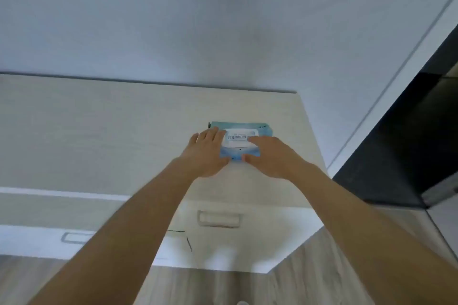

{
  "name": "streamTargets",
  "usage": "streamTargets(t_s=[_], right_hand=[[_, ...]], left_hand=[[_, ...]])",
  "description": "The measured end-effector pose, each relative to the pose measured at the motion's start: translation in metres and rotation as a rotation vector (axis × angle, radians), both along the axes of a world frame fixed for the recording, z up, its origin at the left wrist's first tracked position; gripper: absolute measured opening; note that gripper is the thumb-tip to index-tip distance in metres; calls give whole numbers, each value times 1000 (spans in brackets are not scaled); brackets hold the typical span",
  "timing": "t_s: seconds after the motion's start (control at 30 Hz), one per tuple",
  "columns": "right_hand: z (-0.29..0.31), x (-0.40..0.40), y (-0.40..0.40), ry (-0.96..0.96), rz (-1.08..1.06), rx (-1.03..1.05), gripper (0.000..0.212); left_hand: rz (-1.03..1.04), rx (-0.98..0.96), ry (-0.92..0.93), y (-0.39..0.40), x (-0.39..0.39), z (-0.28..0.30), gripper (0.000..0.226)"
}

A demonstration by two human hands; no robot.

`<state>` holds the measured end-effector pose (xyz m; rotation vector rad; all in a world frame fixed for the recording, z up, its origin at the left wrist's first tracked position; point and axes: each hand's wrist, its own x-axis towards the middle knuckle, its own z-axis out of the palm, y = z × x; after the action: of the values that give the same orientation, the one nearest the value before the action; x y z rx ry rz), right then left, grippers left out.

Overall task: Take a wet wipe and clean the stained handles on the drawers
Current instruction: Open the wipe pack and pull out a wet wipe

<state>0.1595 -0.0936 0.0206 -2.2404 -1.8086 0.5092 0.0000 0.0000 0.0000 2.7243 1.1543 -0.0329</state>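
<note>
The blue wet wipe pack (241,140) lies flat on the pale wooden surface (111,131) of the drawer unit, near its right end and just short of the wall (198,20); both hands are on it; the left hand (207,153) rests over its left end with fingers straight and spread; the right hand (270,156) lies on its right side, fingertips on the white lid (239,140), thumb at the near edge; below, a recessed handle (219,218) shows on a drawer front, another handle (74,238) further left; wood floor (309,285) underneath.
</note>
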Motion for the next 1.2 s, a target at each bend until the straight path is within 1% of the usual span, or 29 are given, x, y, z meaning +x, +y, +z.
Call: streamTargets(t_s=[0.1,0.23,0.37,0.47,0.57,0.63,0.7,0.8,0.93,0.97,1.03,1.1,1.13,1.2], right_hand=[[-14,11,18,-22,62,63,55],[-36,22,30,-48,81,107,58],[-53,22,25,34,58,231,54],[-62,15,12,48,45,317,52],[-64,12,4,34,55,379,47],[-61,13,6,47,46,413,43],[-58,14,12,69,52,415,42],[-55,14,20,91,76,411,43],[-50,13,20,-11,149,502,29],[-48,13,21,-5,149,516,26],[-40,13,28,110,67,510,20],[-34,16,41,270,-39,518,19],[-31,17,48,319,-79,531,20],[-29,18,60,307,-140,552,23]], left_hand=[[11,-31,10,12,13,-14,74],[-12,-39,-10,20,16,-36,71],[-5,9,-82,14,5,-49,70],[-18,38,-73,1,-6,-50,68],[-35,102,-74,-1,-14,-47,71],[-51,128,-127,7,-15,-41,69],[-61,87,-171,16,-13,-40,62],[-76,35,-176,19,-10,-46,65],[-40,49,-179,16,-10,-52,75],[-28,46,-188,15,-10,-53,75],[-11,16,-225,13,-10,-53,72],[-4,-14,-287,11,-10,-51,73],[-17,-8,-313,12,-9,-49,76],[-80,51,-333,19,-8,-43,81]])
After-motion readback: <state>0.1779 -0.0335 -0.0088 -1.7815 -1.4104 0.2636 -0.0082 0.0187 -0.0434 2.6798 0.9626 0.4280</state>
